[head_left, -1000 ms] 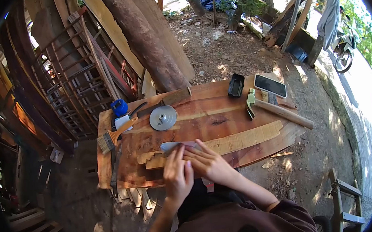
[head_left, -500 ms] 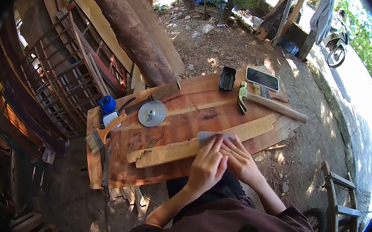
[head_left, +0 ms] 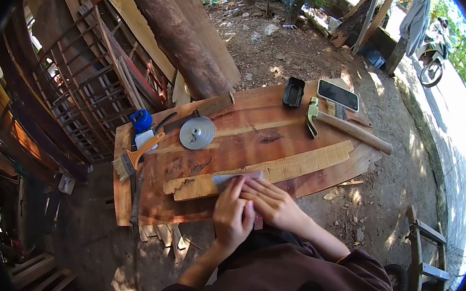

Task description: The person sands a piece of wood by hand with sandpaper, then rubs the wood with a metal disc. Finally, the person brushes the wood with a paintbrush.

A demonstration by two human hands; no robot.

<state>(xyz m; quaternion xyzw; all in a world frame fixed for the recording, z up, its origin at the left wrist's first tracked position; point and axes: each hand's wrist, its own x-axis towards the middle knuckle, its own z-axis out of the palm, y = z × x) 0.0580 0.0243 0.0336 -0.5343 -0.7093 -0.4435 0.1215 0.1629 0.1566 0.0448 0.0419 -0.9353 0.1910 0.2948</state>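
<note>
2-handed, presses a thin sheet against the pale wooden strip, with left hand and right hand extended over it, apparently to spread pressure, cannot tell of any grip underneath, and has hammer and metal disc beyond that strip, probably for clearance.

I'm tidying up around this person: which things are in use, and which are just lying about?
Seemingly in use: thin sheet, possibly sandpaper, under left hand and right hand; pale wood strip; supporting wooden slab.

Apparently lying about: claw hammer; phone; orange-handled paintbrush; metal disc; black tray.
</note>
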